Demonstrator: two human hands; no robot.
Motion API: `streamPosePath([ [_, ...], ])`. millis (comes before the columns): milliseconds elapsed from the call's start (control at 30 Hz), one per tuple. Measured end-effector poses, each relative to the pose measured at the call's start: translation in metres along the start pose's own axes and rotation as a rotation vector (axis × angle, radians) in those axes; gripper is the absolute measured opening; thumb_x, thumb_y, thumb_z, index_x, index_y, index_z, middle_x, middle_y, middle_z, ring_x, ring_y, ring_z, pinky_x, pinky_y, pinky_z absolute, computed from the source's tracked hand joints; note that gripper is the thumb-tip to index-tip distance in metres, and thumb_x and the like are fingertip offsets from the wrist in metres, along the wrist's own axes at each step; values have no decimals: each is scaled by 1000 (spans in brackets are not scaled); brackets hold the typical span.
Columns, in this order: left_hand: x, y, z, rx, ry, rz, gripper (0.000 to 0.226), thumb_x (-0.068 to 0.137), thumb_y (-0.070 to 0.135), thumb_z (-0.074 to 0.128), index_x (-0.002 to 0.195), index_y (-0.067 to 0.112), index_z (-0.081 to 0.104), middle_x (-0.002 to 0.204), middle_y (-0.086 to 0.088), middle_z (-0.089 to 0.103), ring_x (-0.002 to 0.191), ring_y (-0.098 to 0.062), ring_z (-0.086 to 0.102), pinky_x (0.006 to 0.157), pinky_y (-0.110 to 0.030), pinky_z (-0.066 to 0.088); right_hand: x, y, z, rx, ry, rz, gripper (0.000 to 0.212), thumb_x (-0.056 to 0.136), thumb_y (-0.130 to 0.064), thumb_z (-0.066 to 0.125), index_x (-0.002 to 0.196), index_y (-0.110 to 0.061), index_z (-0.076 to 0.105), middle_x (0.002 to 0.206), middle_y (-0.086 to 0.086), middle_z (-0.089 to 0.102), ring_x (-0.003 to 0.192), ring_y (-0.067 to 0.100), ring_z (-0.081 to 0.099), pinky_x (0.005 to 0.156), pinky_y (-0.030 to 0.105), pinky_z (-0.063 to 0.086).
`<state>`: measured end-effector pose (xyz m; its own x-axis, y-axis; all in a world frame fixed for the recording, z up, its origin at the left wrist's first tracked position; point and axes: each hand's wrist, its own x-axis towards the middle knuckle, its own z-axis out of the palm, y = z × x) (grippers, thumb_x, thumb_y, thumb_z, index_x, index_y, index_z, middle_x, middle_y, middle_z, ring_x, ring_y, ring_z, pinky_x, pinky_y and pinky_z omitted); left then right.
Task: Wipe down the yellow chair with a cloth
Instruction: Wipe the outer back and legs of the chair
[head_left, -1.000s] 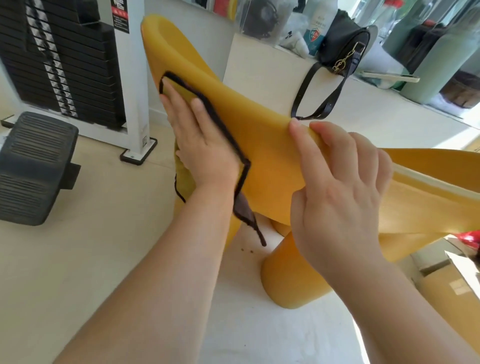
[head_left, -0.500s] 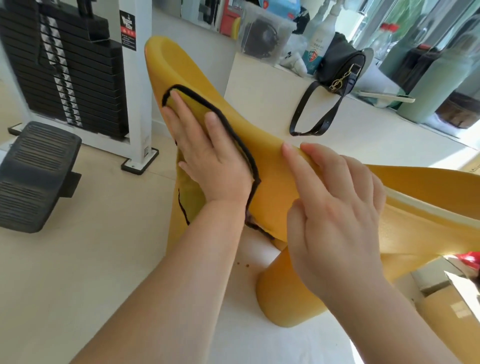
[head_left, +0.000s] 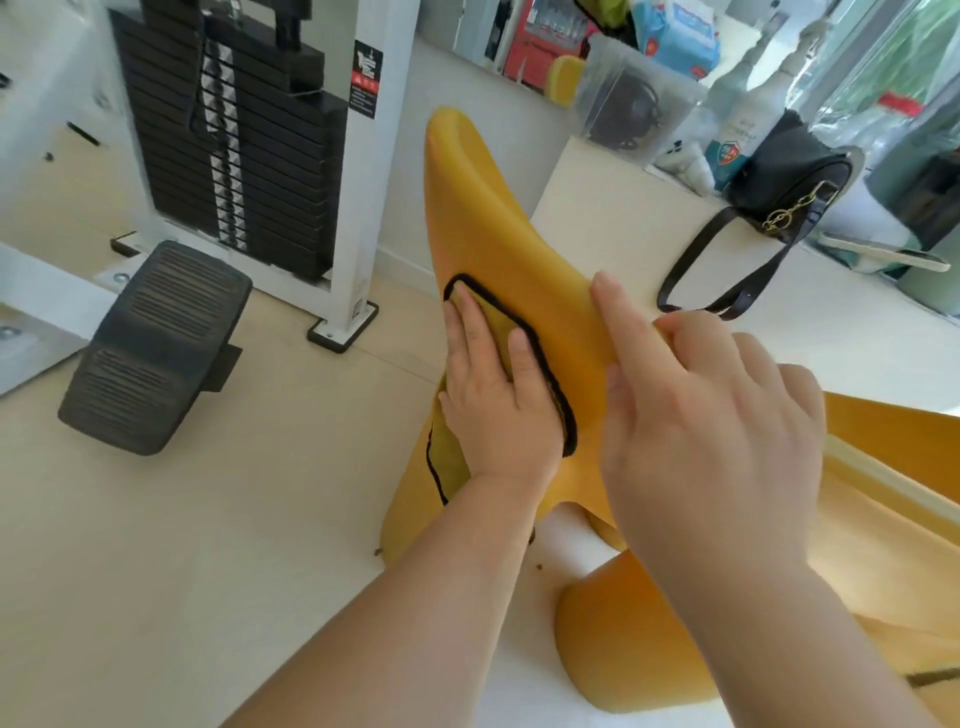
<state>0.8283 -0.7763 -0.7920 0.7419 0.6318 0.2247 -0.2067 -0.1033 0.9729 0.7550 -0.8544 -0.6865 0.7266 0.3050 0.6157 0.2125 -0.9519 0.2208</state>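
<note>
Mostly OK: cloth slip and chair tip are the risks

Head view, the only one.

- Yellow chair (head_left: 498, 218) sits centre frame on the pale floor (head_left: 208, 519). Its curved shell runs from a far tip down to a rounded base, near and right. It looks tilted, not squarely seated, though I can't confirm that.
- Left hand (head_left: 498, 410) lies flat with fingers spread, pressing the cloth (head_left: 496, 318) onto the left side of the shell. Nothing pinches the cloth, so only palm pressure holds it.
- Right hand (head_left: 711, 447) steadies the shell just right of the cloth. Its fingers curl over the far rim, and one digit lies straight along the near face.

Failure modes, my read:
1. The cloth is yellow with black edging, and its lower part droops loose off the left edge. A fast stroke on the curve could bunch it or slide it out from under the palm.
2. Downward wiping force on smooth plastic and a smooth floor could skid or roll the chair if the right hand eases its grip.
3. The black handbag (head_left: 784, 176) on the ledge (head_left: 623, 234) has its strap hanging just beyond the chair's far rim. Swinging the chair right could snag it.
4. The weight stack (head_left: 249, 145) and footplate (head_left: 150, 348) stand at left, apart from the chair. They only matter if it topples that way.
5. The underside and base look unreached from here, so coverage may be missed.
</note>
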Motion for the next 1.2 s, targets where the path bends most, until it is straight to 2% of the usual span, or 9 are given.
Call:
streamPosePath([
  [133, 32, 11, -8, -162, -63, -36, 74, 94, 66, 11, 161, 36, 2, 170, 13, 2, 152, 6, 1, 115, -11, 4, 4, -9, -10, 54, -87, 50, 51, 96, -22, 60, 146, -29, 52, 102, 4, 63, 84, 32, 56, 73, 41, 37],
  [300, 28, 2, 0, -30, -46, 7, 66, 108, 36, 34, 161, 26, -4, 171, 0, 1, 156, -9, 5, 125, -44, 19, 58, -55, -13, -21, -279, -28, 52, 103, -44, 33, 153, -30, 34, 121, 4, 61, 90, 29, 62, 69, 41, 50],
  [467, 26, -17, -10, -75, -114, 110, 64, 100, 66, 15, 154, 51, -17, 171, 3, -3, 157, -13, 6, 123, -54, 23, 67, -70, -1, -1, -231, 116, 71, 93, -35, 61, 154, -6, 37, 84, 0, 62, 59, 18, 48, 46, 25, 31],
  [600, 46, -18, -14, -154, -149, 91, 69, 98, 72, 10, 157, 42, -10, 171, 8, -6, 155, -5, -1, 126, -36, 12, 65, -64, 0, 34, -197, 104, 78, 84, -36, 70, 149, -3, 42, 78, -1, 65, 53, 19, 57, 43, 20, 27],
  [667, 75, -7, -17, -251, -169, -5, 72, 96, 75, 11, 159, 43, -1, 170, 15, -2, 153, 5, -1, 126, -29, 8, 64, -62, 1, 14, -191, 61, 71, 82, -36, 70, 144, -7, 51, 81, 0, 68, 58, 22, 62, 44, 24, 37],
  [767, 109, 7, -20, -371, -155, -104, 63, 96, 69, 20, 157, 52, 10, 167, 23, 7, 152, 6, 7, 127, -43, 12, 66, -61, -3, -8, -247, 14, 64, 84, -44, 63, 140, -15, 55, 91, -1, 70, 70, 23, 67, 50, 27, 41],
  [900, 67, 16, -18, -354, -127, -21, 54, 100, 64, 20, 151, 63, 2, 167, 26, 3, 152, 5, 5, 126, -46, 16, 67, -57, -17, 71, -368, -62, 72, 93, -65, 28, 158, -35, 19, 114, -15, 56, 100, 10, 59, 72, 22, 43],
  [1000, 35, 14, -17, -261, -142, 85, 56, 106, 49, 24, 152, 55, -8, 167, 23, -9, 154, 1, -3, 127, -48, 14, 70, -50, -21, 139, -371, -88, 74, 92, -69, 16, 159, -39, 13, 115, -17, 53, 101, 8, 56, 74, 20, 41],
  [1200, 149, 41, -35, -363, -231, -37, 68, 87, 64, 43, 151, 56, 23, 166, 17, 21, 152, -8, 21, 123, -50, 24, 82, -48, -28, 175, -475, -119, 74, 90, -66, 15, 159, -41, 1, 130, -18, 50, 112, 9, 55, 79, 22, 41],
])
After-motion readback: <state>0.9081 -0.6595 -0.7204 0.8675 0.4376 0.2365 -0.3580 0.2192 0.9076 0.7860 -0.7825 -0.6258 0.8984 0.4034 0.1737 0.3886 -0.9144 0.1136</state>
